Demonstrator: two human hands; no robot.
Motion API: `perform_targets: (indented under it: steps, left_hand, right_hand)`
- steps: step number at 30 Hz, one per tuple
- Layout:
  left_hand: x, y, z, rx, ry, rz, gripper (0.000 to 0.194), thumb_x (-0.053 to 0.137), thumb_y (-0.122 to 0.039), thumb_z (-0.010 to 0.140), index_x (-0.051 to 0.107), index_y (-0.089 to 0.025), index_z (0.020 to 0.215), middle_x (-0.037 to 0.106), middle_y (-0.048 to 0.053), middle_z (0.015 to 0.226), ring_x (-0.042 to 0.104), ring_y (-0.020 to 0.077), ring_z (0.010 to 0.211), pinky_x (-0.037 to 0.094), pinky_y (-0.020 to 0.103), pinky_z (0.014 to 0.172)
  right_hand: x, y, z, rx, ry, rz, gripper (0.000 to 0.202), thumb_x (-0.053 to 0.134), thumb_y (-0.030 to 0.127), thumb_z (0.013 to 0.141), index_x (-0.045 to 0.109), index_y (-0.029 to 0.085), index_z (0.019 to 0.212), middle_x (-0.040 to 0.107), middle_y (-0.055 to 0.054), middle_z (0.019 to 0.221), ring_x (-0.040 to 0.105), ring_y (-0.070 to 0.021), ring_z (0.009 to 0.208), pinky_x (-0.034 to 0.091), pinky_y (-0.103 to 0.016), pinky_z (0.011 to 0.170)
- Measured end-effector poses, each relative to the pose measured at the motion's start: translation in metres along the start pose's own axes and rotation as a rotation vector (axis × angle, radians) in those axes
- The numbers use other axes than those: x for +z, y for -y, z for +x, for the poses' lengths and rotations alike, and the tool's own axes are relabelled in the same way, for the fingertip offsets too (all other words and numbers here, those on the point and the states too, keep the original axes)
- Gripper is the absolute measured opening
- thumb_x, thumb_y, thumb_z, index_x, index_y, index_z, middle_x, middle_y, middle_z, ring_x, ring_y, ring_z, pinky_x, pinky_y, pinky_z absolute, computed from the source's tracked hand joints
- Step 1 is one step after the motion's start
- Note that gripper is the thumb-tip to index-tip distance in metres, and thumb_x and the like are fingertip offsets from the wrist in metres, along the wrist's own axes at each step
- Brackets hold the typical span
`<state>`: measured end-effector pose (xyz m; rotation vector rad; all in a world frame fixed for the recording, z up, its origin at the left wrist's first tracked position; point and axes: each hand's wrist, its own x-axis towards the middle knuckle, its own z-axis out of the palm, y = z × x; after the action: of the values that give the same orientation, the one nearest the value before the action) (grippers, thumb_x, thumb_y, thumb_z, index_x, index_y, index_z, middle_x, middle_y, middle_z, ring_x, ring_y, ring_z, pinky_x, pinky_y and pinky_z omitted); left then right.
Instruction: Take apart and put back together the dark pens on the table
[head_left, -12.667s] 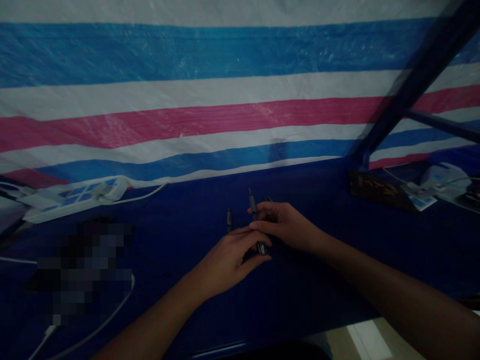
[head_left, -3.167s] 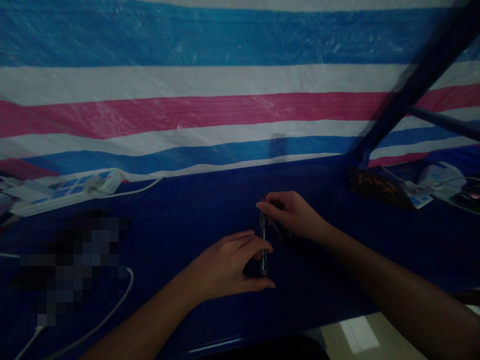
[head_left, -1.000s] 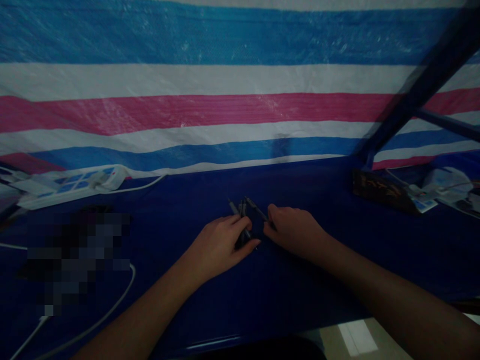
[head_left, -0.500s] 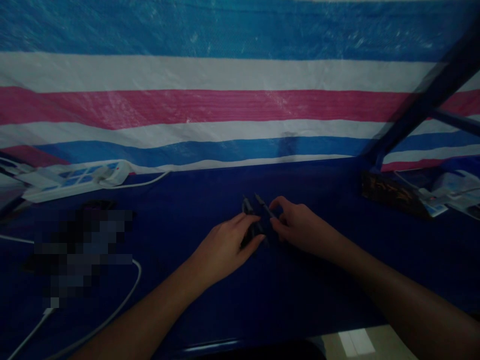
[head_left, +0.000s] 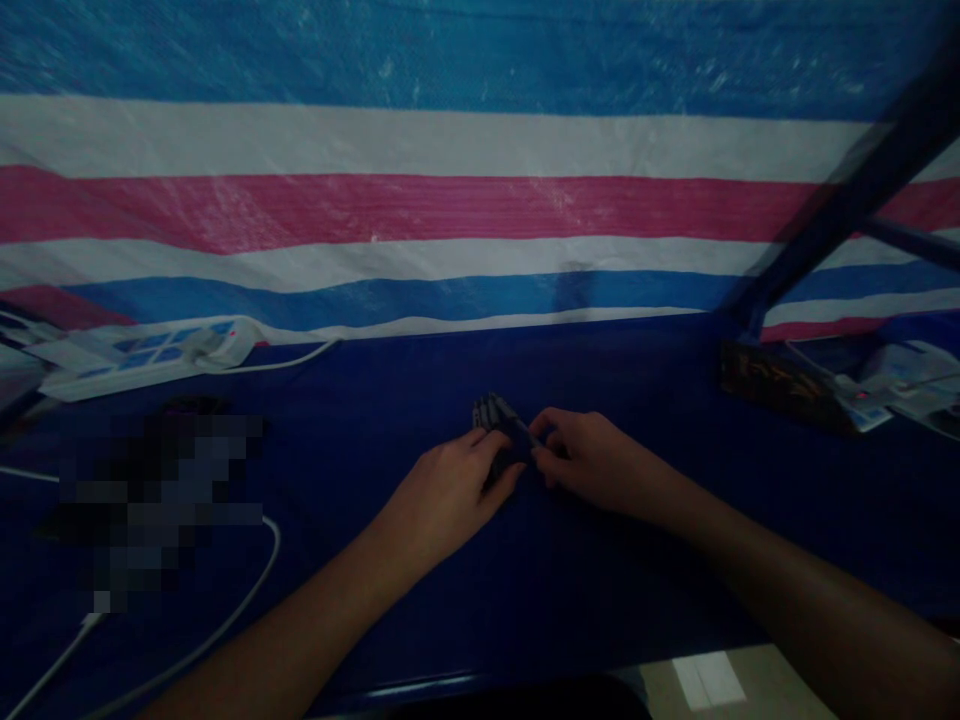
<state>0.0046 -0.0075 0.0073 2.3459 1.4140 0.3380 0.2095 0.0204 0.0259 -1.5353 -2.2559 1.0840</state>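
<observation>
Several dark pens [head_left: 486, 408] lie side by side on the blue table [head_left: 390, 400], tips pointing away from me. My left hand [head_left: 461, 485] is curled over the bundle, fingers and thumb around it; the rear parts of the pens are mostly hidden under it. In my right hand [head_left: 589, 455] one more dark pen [head_left: 517, 418] is pinched between thumb and fingers. It slants to the upper left, and its front end meets the others. Whether the tips all line up is too dim to tell.
At the left is a white power strip [head_left: 142, 355] with plugs and cables. A pixelated dark object [head_left: 165, 500] with a white cable [head_left: 276, 560] lies nearer. On the right stand a dark patterned box [head_left: 780, 385] and a second power strip [head_left: 874, 410]. Striped sheeting [head_left: 480, 210] hangs behind.
My right hand has moved slightly left, bringing its pen against the bundle beside my left hand. The gap between the pen tips has closed. My left hand has barely moved.
</observation>
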Motion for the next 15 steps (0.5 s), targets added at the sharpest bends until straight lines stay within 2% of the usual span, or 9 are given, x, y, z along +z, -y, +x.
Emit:
perform_targets:
  steps: [4, 7, 10, 13, 15]
  left_hand:
    - [-0.001, 0.007, 0.0, 0.02, -0.076, -0.107, 0.019, 0.056, -0.033, 0.105, 0.07, -0.021, 0.104, 0.073, 0.002, 0.092, 0.069, 0.0189, 0.072, 0.05, 0.032, 0.065]
    - [-0.001, 0.008, 0.0, 0.018, -0.214, -0.353, 0.024, 0.051, -0.035, 0.107, 0.071, -0.022, 0.104, 0.071, 0.0, 0.084, 0.069, 0.0158, 0.07, 0.05, 0.028, 0.063]
    - [-0.001, 0.003, -0.001, 0.019, -0.349, -0.544, 0.021, 0.06, -0.038, 0.102, 0.068, -0.019, 0.107, 0.066, -0.001, 0.082, 0.066, 0.0125, 0.062, 0.051, 0.025, 0.057]
    - [0.0, -0.004, -0.002, 0.0, -0.357, -0.694, 0.018, 0.064, -0.037, 0.1, 0.066, -0.019, 0.098, 0.062, -0.003, 0.075, 0.063, 0.0103, 0.053, 0.051, 0.022, 0.05]
    - [0.0, -0.006, -0.002, -0.012, -0.365, -0.726, 0.017, 0.062, -0.034, 0.101, 0.064, -0.019, 0.093, 0.064, -0.003, 0.073, 0.065, 0.0109, 0.057, 0.052, 0.021, 0.052]
  right_hand:
    - [0.002, -0.003, 0.002, -0.032, 0.001, 0.286, 0.008, 0.056, 0.024, 0.099, 0.052, 0.02, 0.104, 0.075, -0.002, 0.077, 0.067, -0.0151, 0.062, 0.048, -0.027, 0.058]
    - [0.009, -0.002, 0.002, -0.08, 0.054, 0.547, 0.01, 0.057, 0.025, 0.1, 0.048, 0.021, 0.101, 0.075, -0.003, 0.081, 0.069, -0.0151, 0.069, 0.052, -0.029, 0.065]
    - [0.019, 0.003, -0.001, -0.128, 0.133, 0.795, 0.014, 0.06, 0.028, 0.1, 0.048, 0.021, 0.099, 0.074, -0.003, 0.082, 0.071, -0.0146, 0.076, 0.053, -0.029, 0.071]
    - [0.028, 0.008, -0.006, -0.187, 0.16, 0.873, 0.021, 0.066, 0.033, 0.097, 0.05, 0.02, 0.102, 0.072, -0.002, 0.087, 0.071, -0.0153, 0.081, 0.054, -0.03, 0.076]
    - [0.027, 0.01, -0.01, -0.21, 0.161, 0.85, 0.025, 0.069, 0.036, 0.094, 0.054, 0.02, 0.105, 0.072, -0.003, 0.091, 0.07, -0.0165, 0.084, 0.054, -0.031, 0.077]
